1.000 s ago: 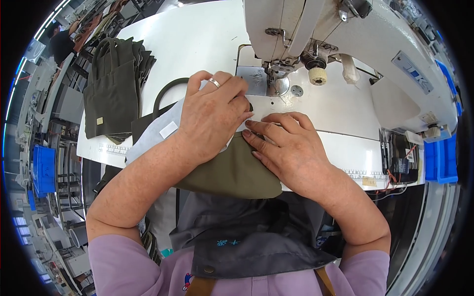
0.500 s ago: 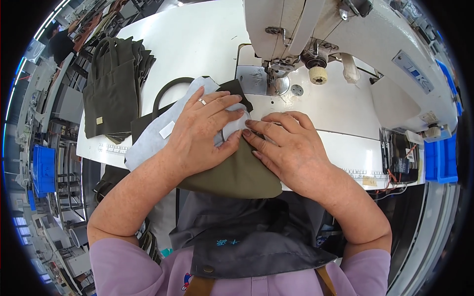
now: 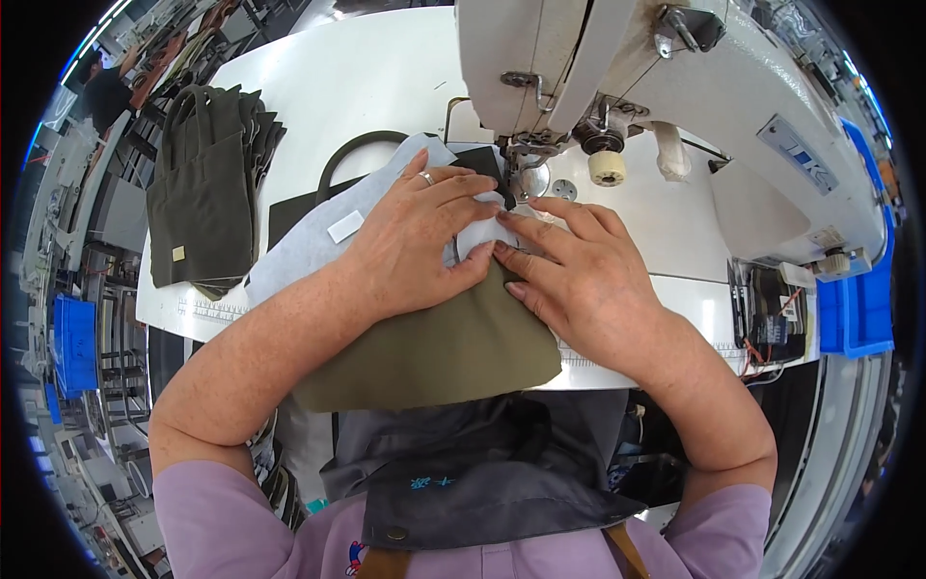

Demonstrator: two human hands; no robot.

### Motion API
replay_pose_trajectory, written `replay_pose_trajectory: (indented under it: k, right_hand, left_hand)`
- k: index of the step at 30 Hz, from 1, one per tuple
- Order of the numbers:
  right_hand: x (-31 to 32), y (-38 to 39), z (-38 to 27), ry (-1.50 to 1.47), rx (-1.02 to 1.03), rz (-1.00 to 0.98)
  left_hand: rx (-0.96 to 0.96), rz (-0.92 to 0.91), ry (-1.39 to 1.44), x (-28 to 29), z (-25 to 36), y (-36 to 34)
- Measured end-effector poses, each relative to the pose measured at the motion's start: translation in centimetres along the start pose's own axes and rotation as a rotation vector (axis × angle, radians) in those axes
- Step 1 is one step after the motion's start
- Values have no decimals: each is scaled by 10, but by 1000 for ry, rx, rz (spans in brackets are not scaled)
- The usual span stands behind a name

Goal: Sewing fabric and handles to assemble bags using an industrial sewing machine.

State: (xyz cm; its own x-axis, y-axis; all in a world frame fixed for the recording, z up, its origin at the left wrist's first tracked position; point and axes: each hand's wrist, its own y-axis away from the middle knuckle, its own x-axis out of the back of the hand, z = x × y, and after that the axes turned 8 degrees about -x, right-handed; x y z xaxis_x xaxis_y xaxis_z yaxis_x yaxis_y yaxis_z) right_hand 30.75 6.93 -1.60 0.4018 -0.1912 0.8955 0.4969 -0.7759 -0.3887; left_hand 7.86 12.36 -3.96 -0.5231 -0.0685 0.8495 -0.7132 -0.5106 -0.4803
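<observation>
An olive-green fabric bag piece (image 3: 434, 352) lies at the table's front edge, its lower part hanging over. Pale grey lining (image 3: 313, 256) with a small white label (image 3: 345, 227) is folded back on top. A dark handle loop (image 3: 340, 159) sticks out behind. My left hand (image 3: 424, 232), a ring on one finger, presses over the lining, thumb and fingers closed on its folded edge. From the other side my right hand (image 3: 579, 265) pinches the same edge, fingertips almost touching the left ones. The sewing machine's needle and presser foot (image 3: 516, 174) stand just beyond the cloth.
A stack of dark green bag pieces with handles (image 3: 203, 193) lies at the left. The white sewing machine (image 3: 733, 87) arches over the back right. A holder with small dark items (image 3: 772, 309) and a blue bin (image 3: 857, 309) sit at the right.
Both hands and the bag piece have shifted right, with its front corner close to the machine's foot. More of the olive fabric shows below my left hand.
</observation>
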Motion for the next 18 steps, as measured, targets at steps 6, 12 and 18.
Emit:
replay_pose_trajectory:
  k: [6, 12, 18]
  right_hand:
    - [1, -7, 15, 44, -46, -47]
    - [-3, -14, 18, 63, -81, 14]
    - [-9, -16, 19, 37, -107, 3]
  left_hand:
    - [-6, 11, 24, -5, -14, -15]
    - [-6, -6, 66, -6, -28, -25]
    - [-13, -5, 103, -5, -35, -30]
